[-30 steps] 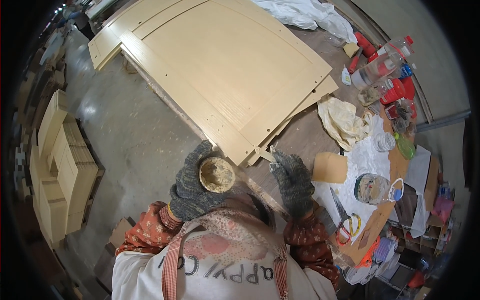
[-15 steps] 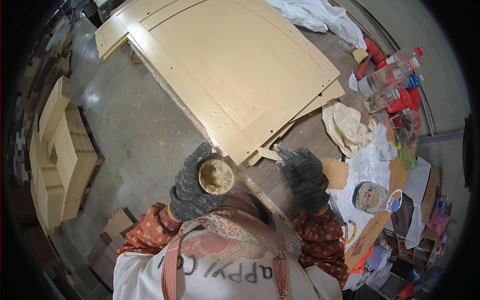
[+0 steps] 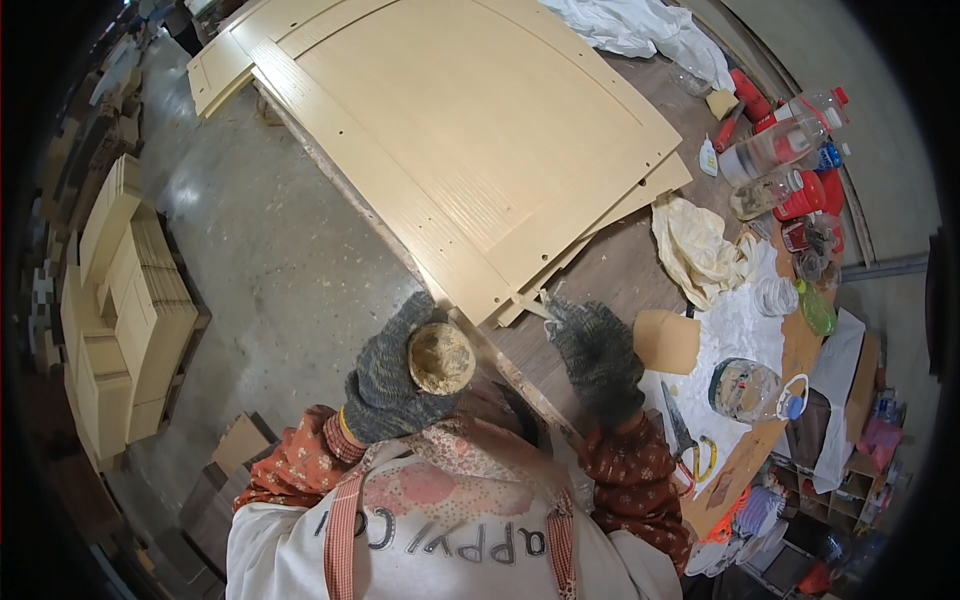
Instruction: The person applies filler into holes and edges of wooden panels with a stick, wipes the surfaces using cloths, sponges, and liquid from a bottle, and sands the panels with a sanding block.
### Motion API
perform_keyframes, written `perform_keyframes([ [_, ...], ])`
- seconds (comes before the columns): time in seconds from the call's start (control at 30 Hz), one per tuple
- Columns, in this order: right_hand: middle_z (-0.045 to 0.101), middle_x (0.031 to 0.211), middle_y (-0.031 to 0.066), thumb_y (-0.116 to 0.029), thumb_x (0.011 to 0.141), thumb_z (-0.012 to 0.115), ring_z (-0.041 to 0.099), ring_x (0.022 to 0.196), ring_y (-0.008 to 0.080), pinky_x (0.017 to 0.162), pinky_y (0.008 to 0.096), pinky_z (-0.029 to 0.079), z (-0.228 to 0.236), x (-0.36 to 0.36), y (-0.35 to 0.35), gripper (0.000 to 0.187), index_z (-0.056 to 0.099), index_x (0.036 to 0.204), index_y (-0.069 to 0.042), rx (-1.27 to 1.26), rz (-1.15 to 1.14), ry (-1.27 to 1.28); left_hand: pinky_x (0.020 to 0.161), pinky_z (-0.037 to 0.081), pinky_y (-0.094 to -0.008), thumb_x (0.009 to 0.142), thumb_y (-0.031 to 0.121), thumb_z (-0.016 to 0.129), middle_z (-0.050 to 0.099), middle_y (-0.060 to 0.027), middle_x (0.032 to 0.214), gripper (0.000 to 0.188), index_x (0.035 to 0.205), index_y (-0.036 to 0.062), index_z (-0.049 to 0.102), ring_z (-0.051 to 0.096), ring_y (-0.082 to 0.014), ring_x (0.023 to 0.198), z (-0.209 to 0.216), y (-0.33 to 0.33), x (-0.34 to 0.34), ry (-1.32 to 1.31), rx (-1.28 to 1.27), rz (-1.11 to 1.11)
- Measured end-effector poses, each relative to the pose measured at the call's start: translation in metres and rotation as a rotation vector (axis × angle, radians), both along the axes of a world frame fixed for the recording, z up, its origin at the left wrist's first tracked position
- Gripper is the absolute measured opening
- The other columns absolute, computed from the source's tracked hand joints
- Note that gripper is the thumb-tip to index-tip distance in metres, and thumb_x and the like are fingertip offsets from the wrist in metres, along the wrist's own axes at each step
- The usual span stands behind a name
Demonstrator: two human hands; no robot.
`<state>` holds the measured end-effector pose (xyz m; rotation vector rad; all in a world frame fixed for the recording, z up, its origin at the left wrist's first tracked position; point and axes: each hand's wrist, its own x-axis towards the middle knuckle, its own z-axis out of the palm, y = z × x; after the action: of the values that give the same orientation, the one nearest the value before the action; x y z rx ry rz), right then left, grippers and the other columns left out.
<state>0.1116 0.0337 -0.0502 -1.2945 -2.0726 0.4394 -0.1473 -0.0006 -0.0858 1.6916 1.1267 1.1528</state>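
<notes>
My left hand (image 3: 385, 378), in a dark grey knit glove, is wrapped round a small round cup (image 3: 441, 388). Beige paste (image 3: 441, 358) coats the inside of the cup. My right hand (image 3: 598, 362), gloved the same way, is closed on a thin, pale strip-like tool (image 3: 536, 304), possibly a small scraper; its full shape is hidden. The tool's end is at the near corner of a cream door panel (image 3: 430, 130), which lies on top of other panels. Small dark holes run along the panel's edges. Pale paste marks the glove's fingertips.
Scissors (image 3: 680, 436) lie by my right forearm, near a beige sheet piece (image 3: 666, 342). A crumpled cloth (image 3: 695, 250), a large plastic jug (image 3: 745, 390) and several bottles (image 3: 780, 150) line the right side. Stacked cream panels (image 3: 135, 320) stand on the floor at left.
My right hand has drawn slightly left and nearer to me, uncovering the scissors and more of the sheet piece. The cup in my left hand has shifted slightly right.
</notes>
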Motion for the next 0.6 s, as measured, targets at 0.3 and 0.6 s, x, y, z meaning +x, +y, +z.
perform_keyframes([
  [0.3,0.066,0.095,0.0132,0.000,0.085,0.064,0.062,0.085,0.0257,0.077,0.0337,0.050,-0.017,0.003,-0.008,0.016,0.065,0.100,0.002,0.002,-0.019,0.094,0.094,0.048,-0.0380,0.072,0.014,0.082,0.045,-0.0219,0.135,0.091,0.143,0.0018,0.026,0.054,-0.0265,0.116,0.005,0.002,-0.006,0.095,0.055,-0.075],
  [0.6,0.063,0.107,0.0148,-0.006,0.085,0.058,0.059,0.097,0.0330,0.084,0.0422,0.047,-0.011,0.015,0.009,0.024,0.063,0.108,-0.006,-0.165,-0.182,0.197,0.100,0.043,-0.0385,0.074,0.031,0.078,0.052,-0.0185,0.131,0.083,0.138,-0.0020,0.036,0.054,-0.0293,0.118,0.008,0.000,-0.003,0.088,-0.036,-0.009],
])
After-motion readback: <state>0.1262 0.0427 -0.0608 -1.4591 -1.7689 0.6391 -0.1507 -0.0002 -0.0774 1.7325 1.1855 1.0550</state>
